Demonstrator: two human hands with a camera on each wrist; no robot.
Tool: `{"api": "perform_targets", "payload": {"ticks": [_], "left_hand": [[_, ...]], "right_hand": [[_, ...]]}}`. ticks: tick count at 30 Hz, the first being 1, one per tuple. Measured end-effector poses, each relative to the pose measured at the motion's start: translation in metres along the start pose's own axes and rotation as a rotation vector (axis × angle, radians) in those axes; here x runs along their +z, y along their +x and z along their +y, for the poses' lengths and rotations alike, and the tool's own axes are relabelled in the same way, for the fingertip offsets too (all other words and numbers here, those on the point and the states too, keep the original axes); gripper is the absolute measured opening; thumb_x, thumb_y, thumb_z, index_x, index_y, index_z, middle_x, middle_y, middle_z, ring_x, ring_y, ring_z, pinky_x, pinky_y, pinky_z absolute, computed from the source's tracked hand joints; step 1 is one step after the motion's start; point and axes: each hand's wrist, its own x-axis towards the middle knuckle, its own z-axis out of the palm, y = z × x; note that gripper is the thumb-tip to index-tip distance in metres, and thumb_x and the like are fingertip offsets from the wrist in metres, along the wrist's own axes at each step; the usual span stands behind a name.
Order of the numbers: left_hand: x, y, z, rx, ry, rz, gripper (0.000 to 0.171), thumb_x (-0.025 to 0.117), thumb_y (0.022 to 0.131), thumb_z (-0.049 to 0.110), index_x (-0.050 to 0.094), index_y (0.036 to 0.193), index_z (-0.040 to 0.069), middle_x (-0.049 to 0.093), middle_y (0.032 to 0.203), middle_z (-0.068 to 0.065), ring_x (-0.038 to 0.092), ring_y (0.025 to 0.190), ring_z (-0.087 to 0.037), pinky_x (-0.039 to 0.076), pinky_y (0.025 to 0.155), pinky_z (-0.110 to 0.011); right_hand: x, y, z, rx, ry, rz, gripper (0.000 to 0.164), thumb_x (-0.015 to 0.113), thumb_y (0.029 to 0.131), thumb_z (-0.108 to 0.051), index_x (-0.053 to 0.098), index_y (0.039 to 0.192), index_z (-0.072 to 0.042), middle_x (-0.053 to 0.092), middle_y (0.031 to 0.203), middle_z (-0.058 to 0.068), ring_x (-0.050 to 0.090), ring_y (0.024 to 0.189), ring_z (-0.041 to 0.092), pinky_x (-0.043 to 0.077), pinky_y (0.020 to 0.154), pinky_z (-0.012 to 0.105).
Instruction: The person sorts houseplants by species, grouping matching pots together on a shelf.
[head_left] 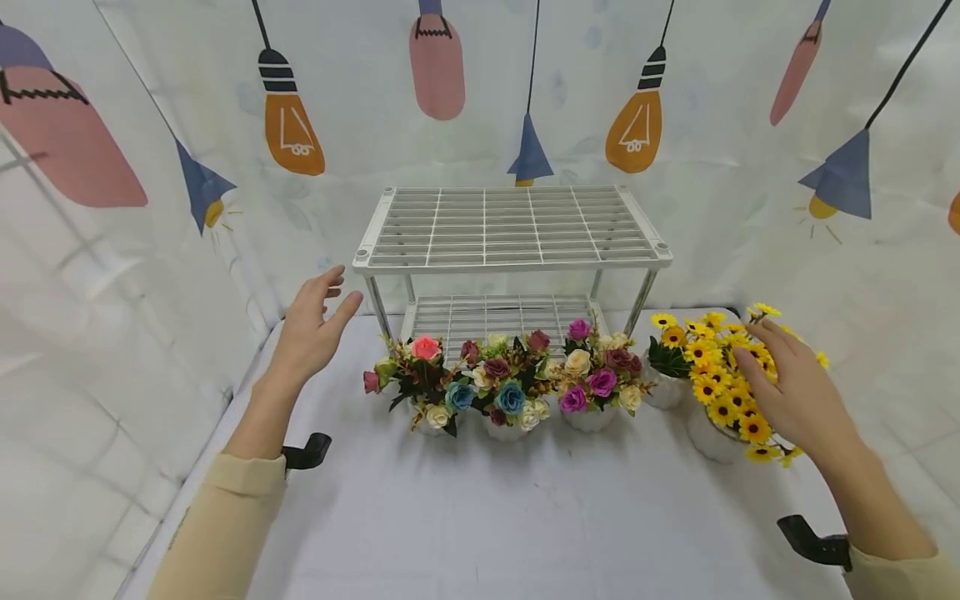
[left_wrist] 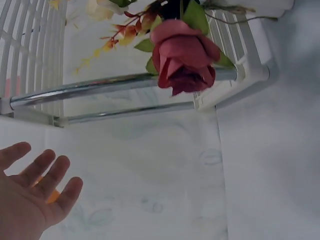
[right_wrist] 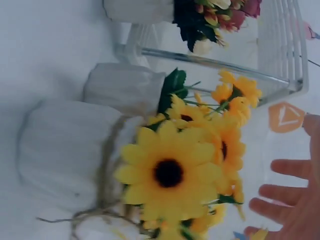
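Observation:
My left hand [head_left: 307, 329] is raised left of the white shelf rack [head_left: 510, 269], fingers spread and holding nothing. The potted roses nearest it show a pink-red bloom [head_left: 425, 347] in the head view and a dusky red rose [left_wrist: 184, 55] in the left wrist view. My right hand [head_left: 798, 387] hovers over the yellow sunflowers [head_left: 708, 390] at the right; the right wrist view shows its fingers [right_wrist: 283, 192] spread apart beside the blooms. Their pale pot [right_wrist: 65, 155] has twine tied round its rim. Whether a petal touches the hand, I cannot tell.
In front of the two-tier rack stand more rose pots, one with blue roses [head_left: 510, 398] and one with purple roses [head_left: 602, 382]. A smaller pale pot [head_left: 666, 390] stands behind the sunflowers. White cloth covers the table [head_left: 480, 517]; a lamp-patterned curtain [head_left: 480, 150] hangs behind.

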Motion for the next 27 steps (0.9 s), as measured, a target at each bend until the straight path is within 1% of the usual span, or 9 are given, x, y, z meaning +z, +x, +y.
{"api": "perform_targets", "payload": {"ticks": [3,6,11,13,15,17,19,23,27], "left_hand": [[0.004,0.004,0.006,-0.01,-0.125,0.054,0.062,0.056,0.108,0.039,0.04,0.156,0.003,0.051,0.143,-0.023,0.049,0.131,-0.041,0.04,0.103,-0.061],[0.006,0.006,0.013,-0.044,-0.199,0.086,0.059,0.056,0.107,0.039,0.043,0.155,0.006,0.054,0.14,-0.019,0.051,0.129,-0.035,0.043,0.101,-0.054],[0.008,0.01,0.023,-0.08,-0.321,0.107,0.055,0.056,0.108,0.037,0.045,0.153,0.009,0.055,0.137,-0.015,0.053,0.126,-0.028,0.047,0.096,-0.034],[0.009,0.012,0.025,-0.09,-0.382,0.103,0.054,0.055,0.108,0.035,0.045,0.153,0.007,0.054,0.137,-0.016,0.055,0.124,-0.027,0.049,0.095,-0.032],[0.01,0.013,0.027,-0.111,-0.428,0.097,0.054,0.054,0.109,0.034,0.044,0.154,0.006,0.054,0.136,-0.017,0.056,0.122,-0.026,0.05,0.097,-0.034],[0.011,0.015,0.029,-0.141,-0.472,0.09,0.056,0.053,0.109,0.036,0.043,0.154,0.005,0.054,0.137,-0.017,0.058,0.12,-0.024,0.05,0.099,-0.039],[0.011,0.017,0.03,-0.176,-0.51,0.084,0.058,0.053,0.108,0.039,0.043,0.154,0.005,0.054,0.136,-0.015,0.058,0.119,-0.023,0.05,0.101,-0.042],[0.009,0.022,0.032,-0.24,-0.616,0.078,0.061,0.054,0.107,0.042,0.045,0.152,0.003,0.057,0.133,-0.01,0.059,0.116,-0.02,0.05,0.102,-0.042],[0.005,0.026,0.034,-0.299,-0.726,0.07,0.061,0.058,0.105,0.041,0.048,0.15,0.001,0.061,0.125,-0.004,0.06,0.111,-0.019,0.052,0.098,-0.037]], "right_hand": [[0.005,-0.014,0.0,-0.018,0.041,0.151,0.048,0.052,0.109,-0.024,0.047,0.146,0.006,0.041,0.15,0.034,0.032,0.139,0.057,0.02,0.111,0.073],[0.012,-0.027,0.004,-0.029,0.074,0.283,0.045,0.057,0.105,-0.019,0.052,0.142,0.006,0.048,0.143,0.033,0.038,0.135,0.055,0.022,0.113,0.07],[0.02,-0.047,0.007,0.042,0.119,0.413,0.046,0.058,0.103,-0.017,0.052,0.142,0.005,0.048,0.146,0.03,0.037,0.14,0.047,0.02,0.117,0.064],[0.024,-0.055,0.008,0.09,0.131,0.461,0.048,0.058,0.103,-0.018,0.049,0.144,0.005,0.045,0.149,0.027,0.036,0.142,0.042,0.021,0.119,0.054],[0.029,-0.063,0.009,0.136,0.15,0.506,0.052,0.058,0.102,-0.018,0.045,0.147,0.004,0.041,0.152,0.025,0.034,0.143,0.037,0.021,0.117,0.041],[0.035,-0.071,0.008,0.189,0.16,0.542,0.056,0.058,0.102,-0.019,0.04,0.151,0.002,0.038,0.154,0.022,0.033,0.143,0.032,0.021,0.113,0.032],[0.041,-0.078,0.008,0.25,0.184,0.564,0.06,0.057,0.102,-0.019,0.034,0.154,-0.001,0.033,0.156,0.019,0.03,0.143,0.028,0.02,0.111,0.026],[0.052,-0.09,0.008,0.357,0.233,0.583,0.065,0.056,0.103,-0.022,0.024,0.158,-0.007,0.025,0.158,0.017,0.025,0.145,0.024,0.018,0.117,0.03],[0.062,-0.098,0.008,0.443,0.288,0.557,0.065,0.051,0.104,-0.019,0.018,0.159,-0.008,0.02,0.159,0.016,0.02,0.147,0.024,0.016,0.119,0.032]]}}
